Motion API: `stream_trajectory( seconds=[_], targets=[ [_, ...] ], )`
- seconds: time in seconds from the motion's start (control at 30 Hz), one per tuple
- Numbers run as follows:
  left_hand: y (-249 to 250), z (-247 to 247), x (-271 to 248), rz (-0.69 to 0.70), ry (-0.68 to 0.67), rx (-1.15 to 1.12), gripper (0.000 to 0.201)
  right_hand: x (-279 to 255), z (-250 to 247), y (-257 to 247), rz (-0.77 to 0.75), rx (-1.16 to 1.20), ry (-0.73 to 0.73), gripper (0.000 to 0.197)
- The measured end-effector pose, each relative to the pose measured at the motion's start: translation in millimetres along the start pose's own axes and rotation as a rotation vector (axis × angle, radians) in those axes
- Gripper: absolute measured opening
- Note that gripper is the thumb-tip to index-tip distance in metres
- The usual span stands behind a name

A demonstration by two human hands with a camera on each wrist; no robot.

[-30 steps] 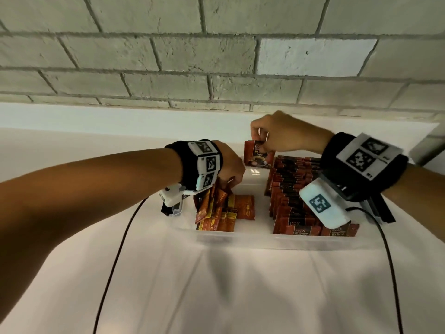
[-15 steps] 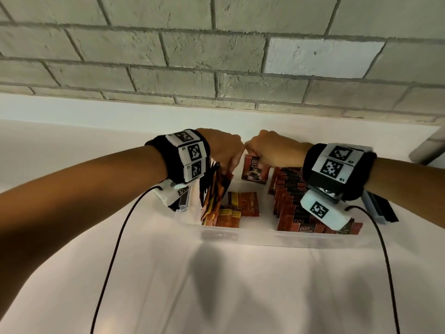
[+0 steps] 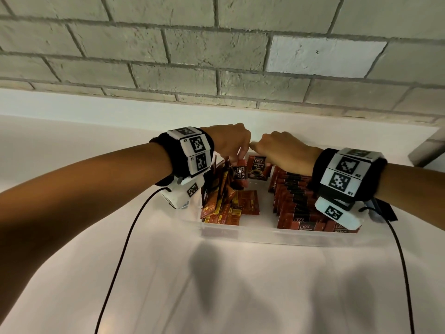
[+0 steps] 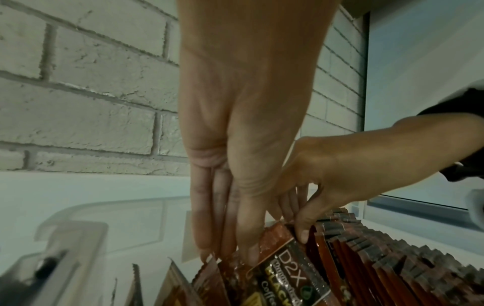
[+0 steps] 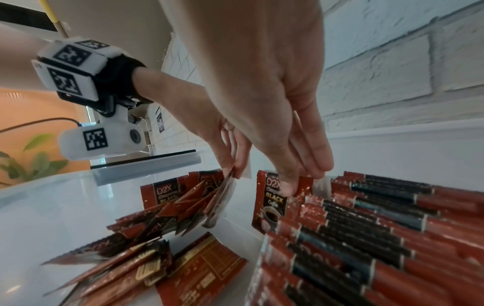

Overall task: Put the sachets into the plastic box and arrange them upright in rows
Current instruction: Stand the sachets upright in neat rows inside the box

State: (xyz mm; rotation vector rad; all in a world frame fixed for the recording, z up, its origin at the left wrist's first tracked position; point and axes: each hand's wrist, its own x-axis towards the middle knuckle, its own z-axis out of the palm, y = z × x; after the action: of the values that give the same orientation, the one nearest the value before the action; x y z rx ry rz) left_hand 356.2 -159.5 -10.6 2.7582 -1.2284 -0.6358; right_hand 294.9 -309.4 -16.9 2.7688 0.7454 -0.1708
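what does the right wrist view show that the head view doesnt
Only the right wrist view: the right hand thumb pinching the upright sachet's top edge, plus a green plant. Only the head view: the plastic box's near wall and the right wristband. Both: the left hand holding sachets, the upright rows and the flat-lying sachets.

Glossy foil sachets point(image 3: 258, 168), clear smooth plastic box point(image 3: 265, 235), rough matt brick wall point(image 3: 192, 56).
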Motion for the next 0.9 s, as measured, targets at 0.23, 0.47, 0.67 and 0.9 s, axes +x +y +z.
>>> stream_trajectory(
  seconds=[0.23,0.47,0.67,0.9],
  targets=[
    [-6,-4,-5,0.009,-0.001,-0.080,0.006,-7,-2,19,0.096,0.388,-0.052,0.037],
    [-10,-22,-30,-0.022,0.059,-0.459,0.009,-16,-19,18,0.176,0.914,-0.036,0.035],
    [-17,-27,-54,-0.033,0.166,-0.664,0.014,-35,-31,34,0.229,1.261,0.014,0.021],
    [-6,-22,-81,0.025,0.558,-0.712,0.005,-74,-37,50,0.362,1.745,0.288,0.018]
  ],
)
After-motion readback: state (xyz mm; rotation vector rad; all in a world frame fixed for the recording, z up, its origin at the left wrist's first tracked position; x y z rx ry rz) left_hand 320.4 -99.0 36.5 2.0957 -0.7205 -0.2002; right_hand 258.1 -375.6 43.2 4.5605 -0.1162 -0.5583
